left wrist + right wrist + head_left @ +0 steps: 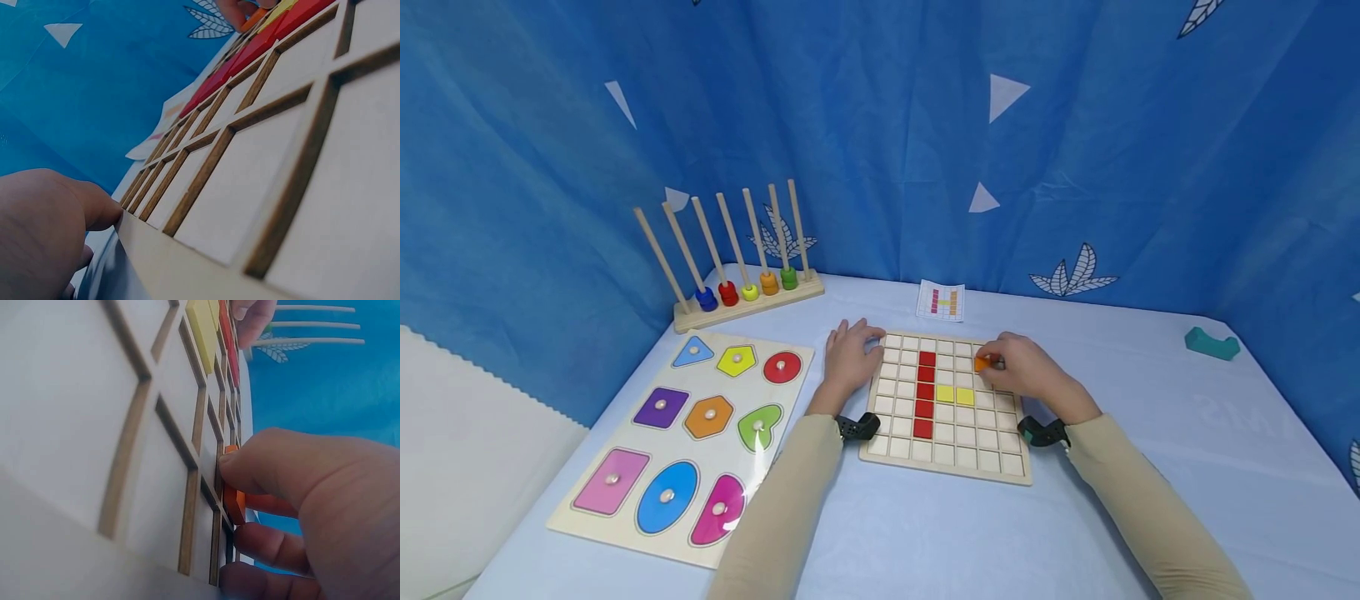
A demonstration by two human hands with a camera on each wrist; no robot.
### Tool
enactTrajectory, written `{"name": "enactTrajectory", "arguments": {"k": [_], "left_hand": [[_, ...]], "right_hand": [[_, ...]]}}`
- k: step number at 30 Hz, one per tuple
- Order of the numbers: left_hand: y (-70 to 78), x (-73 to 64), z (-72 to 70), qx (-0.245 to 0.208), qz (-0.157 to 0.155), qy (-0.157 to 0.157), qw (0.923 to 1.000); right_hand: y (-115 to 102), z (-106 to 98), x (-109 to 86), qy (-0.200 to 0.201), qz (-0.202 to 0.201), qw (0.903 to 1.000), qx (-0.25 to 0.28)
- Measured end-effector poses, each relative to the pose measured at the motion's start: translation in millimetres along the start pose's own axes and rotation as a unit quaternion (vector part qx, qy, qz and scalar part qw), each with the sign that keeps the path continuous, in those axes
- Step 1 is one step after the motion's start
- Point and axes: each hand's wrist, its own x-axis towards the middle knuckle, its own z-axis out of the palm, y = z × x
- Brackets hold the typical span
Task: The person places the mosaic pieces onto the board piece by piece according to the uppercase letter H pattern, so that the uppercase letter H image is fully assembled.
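A wooden grid board point(947, 450) lies on the table with a column of several red square tiles point(925, 391) and two yellow tiles point(955, 395) in its cells. Between thumb and fingers, my right hand point(1024, 367) pinches an orange tile point(235, 503) at the board's upper right cells. Whether that tile sits fully in a cell is hidden by the fingers. My left hand point(848, 360) rests at the upper left corner of the board, and in the left wrist view a digit touches its edge. Behind the board lies a small pattern card point(942, 302) with pink, yellow and orange squares.
Left of the board is a shape puzzle point(700, 450) with knobbed pieces. A wooden peg rack point(748, 302) with colored rings stands at the back left. A teal curved block point(1212, 343) lies at the far right. Blue curtain point(880, 125) hangs behind the table.
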Motion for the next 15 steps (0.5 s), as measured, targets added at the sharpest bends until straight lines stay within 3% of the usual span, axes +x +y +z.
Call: {"name": "enactTrajectory", "arguments": {"k": [15], "left_hand": [[0.8, -0.1, -1.3, -0.003, -0.007, -0.005, 1.0]], "right_hand": [[0.1, -0.9, 0.3, -0.004, 0.001, 1.0, -0.002]]}}
